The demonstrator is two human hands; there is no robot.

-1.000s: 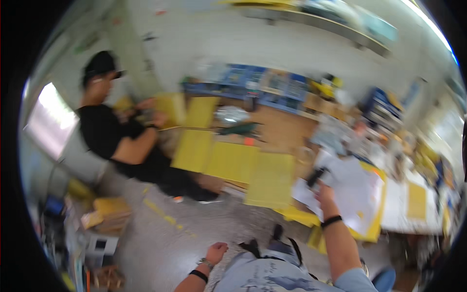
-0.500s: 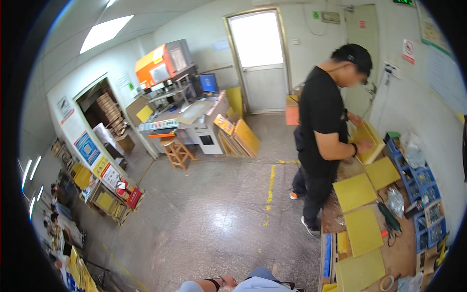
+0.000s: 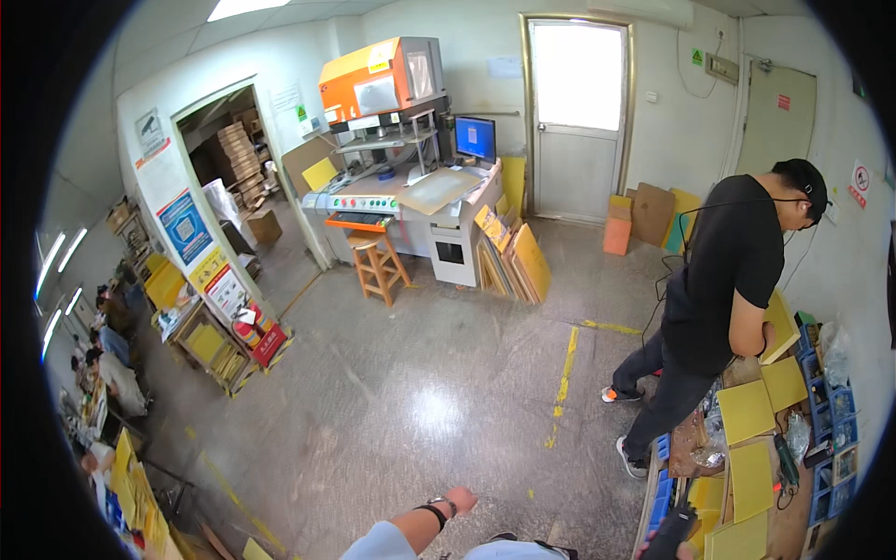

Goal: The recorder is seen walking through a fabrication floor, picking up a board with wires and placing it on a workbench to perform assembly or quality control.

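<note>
My left hand (image 3: 459,502) is stretched out over the grey floor at the bottom middle, its fingers curled in and nothing visible in them. A dark band and a watch sit on that wrist, below a light blue sleeve. At the lower right edge, my right hand (image 3: 688,551) shows only in part. It grips a black handheld radio (image 3: 668,534) with a short antenna, beside the workbench. Yellow flat boards (image 3: 752,481) lie on the bench just beyond the radio.
A co-worker (image 3: 723,271) in black bends over the bench (image 3: 789,527), near blue parts bins (image 3: 843,403). Ahead stand an orange-topped machine (image 3: 383,84), a wooden stool (image 3: 376,266) and leaning boards (image 3: 527,266). A fire extinguisher (image 3: 247,327) stands by the left doorway.
The view has turned, so the room sits farther right. My left hand has swung forward, and the radio in my right hand has come into view. The co-worker now leans lower over the bench.
</note>
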